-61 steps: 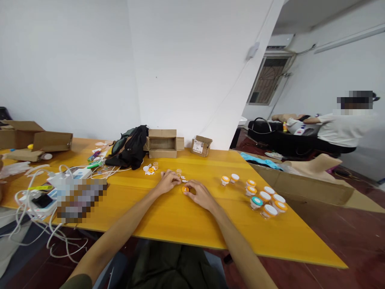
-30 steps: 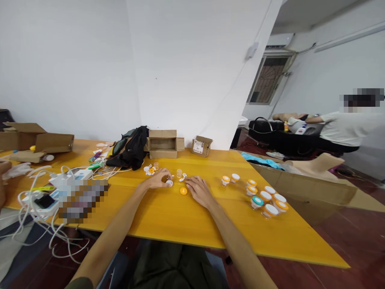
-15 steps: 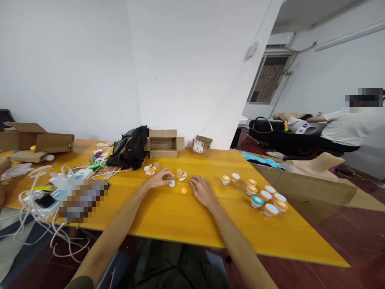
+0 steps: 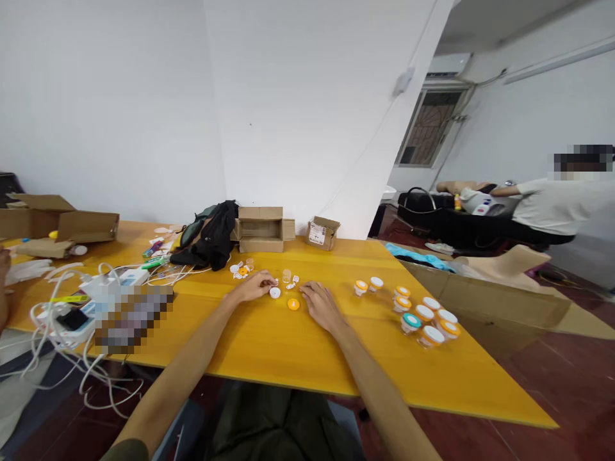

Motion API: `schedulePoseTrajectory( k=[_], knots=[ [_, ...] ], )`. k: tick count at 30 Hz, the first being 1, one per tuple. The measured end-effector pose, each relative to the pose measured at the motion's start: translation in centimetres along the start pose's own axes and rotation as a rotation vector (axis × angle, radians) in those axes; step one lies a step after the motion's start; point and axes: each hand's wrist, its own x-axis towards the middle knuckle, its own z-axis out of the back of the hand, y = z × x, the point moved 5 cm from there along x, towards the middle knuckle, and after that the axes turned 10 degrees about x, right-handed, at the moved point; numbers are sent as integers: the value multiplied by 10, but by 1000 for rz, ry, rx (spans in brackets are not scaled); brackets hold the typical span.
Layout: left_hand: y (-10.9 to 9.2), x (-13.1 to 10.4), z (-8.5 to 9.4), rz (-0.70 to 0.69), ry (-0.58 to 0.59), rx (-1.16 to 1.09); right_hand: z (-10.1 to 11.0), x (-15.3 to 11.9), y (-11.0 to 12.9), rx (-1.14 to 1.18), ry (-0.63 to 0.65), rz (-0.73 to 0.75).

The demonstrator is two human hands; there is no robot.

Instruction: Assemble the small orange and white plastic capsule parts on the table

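My left hand (image 4: 256,287) is over the table with its fingers pinched together around something too small to make out. Just below those fingertips lies a round white disc (image 4: 275,292). My right hand (image 4: 321,303) rests on the table, fingers loosely bent and apart, with nothing visible in them. Between the hands is an orange lid (image 4: 293,305). Behind it stand a small clear cup (image 4: 287,276) and some flat white pieces (image 4: 292,283). Further left sits a similar group with a white disc (image 4: 234,269), an orange piece (image 4: 243,271) and another clear cup (image 4: 250,263).
Several lidded jars (image 4: 425,312) stand at the right. An open cardboard box (image 4: 261,234), a smaller box (image 4: 322,233) and a black bag (image 4: 211,237) line the wall. White cables and a power strip (image 4: 77,323) lie left. Another person (image 4: 557,205) is at far right.
My left fingers have come off the white disc and moved slightly to its far side. My right fingertips have shifted a little to the left.
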Motion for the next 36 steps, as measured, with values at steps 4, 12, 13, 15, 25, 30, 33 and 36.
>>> schedulePoseTrajectory(
  k=[4, 12, 13, 15, 25, 30, 33, 36],
  knots=[
    [-4, 1, 0, -9, -2, -25, 0, 0, 4, -11, 14, 7],
    [-14, 1, 7, -51, -110, 43, 0, -1, 7, -2, 7, 70],
    [-16, 1, 7, -57, -122, 57, 0, -1, 7, 0, 4, 76],
    [-19, 1, 5, -72, -127, 77, 0, -1, 8, 1, 0, 85],
    [-25, 3, -13, -63, -43, 150, -2, -2, 9, -7, -31, 117],
    [-26, 0, -3, -26, -102, 161, -1, -1, 8, 5, -47, 114],
    [-23, -2, 2, 8, -135, 188, 0, 1, 11, -22, -49, 124],
    [-22, -2, 2, 4, -119, 210, -1, 4, 16, -77, -5, 120]
  ],
)
